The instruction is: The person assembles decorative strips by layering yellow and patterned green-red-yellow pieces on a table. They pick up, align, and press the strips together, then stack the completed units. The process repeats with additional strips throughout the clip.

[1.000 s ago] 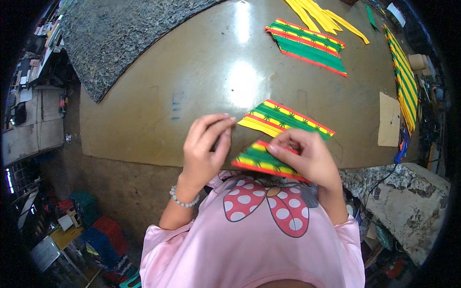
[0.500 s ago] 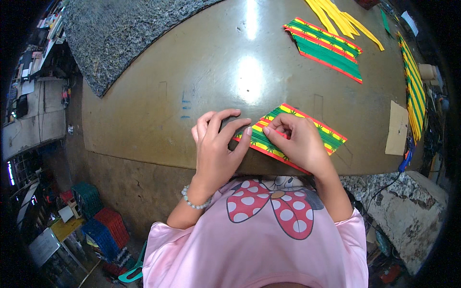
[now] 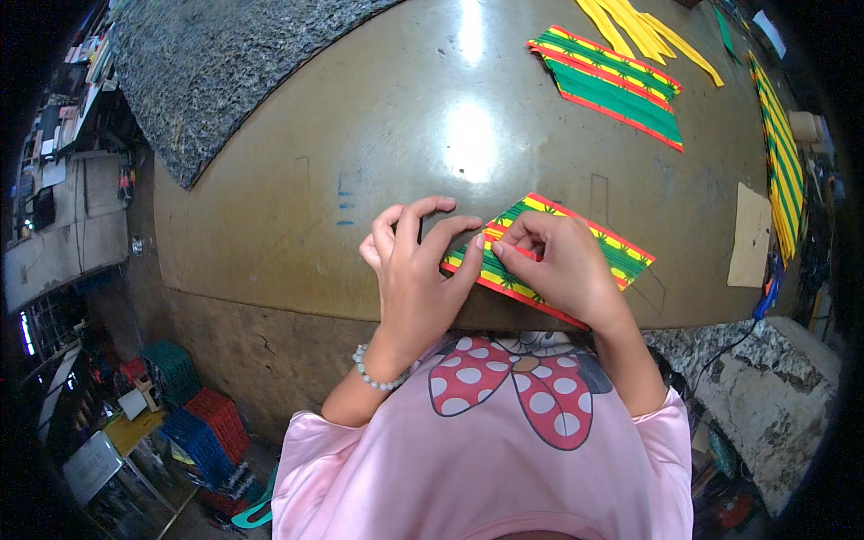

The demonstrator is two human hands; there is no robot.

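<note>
On the brown table, close to my body, lies a slanted striped piece (image 3: 493, 267) in red, yellow and green with dark leaf shapes. My right hand (image 3: 573, 270) rests over its middle, thumb and fingers pinched on a narrow red strip (image 3: 533, 255); the hand hides part of the piece. My left hand (image 3: 414, 265) is open at the piece's left end. Its fingers are curved and apart, and the thumb tip is at the piece's upper left edge. A similar striped piece (image 3: 612, 85) lies farther back on the right.
Yellow strips (image 3: 630, 31) lie at the far right. Along the right edge are a yellow-green striped bundle (image 3: 778, 162), a tan card (image 3: 750, 236) and a blue-handled tool (image 3: 768, 288). A rough grey slab (image 3: 225, 72) covers the far left of the table (image 3: 252, 225).
My left thumb and index finger have shifted slightly right along the piece. My right hand keeps its pinch. The whole view has shifted a little.
</note>
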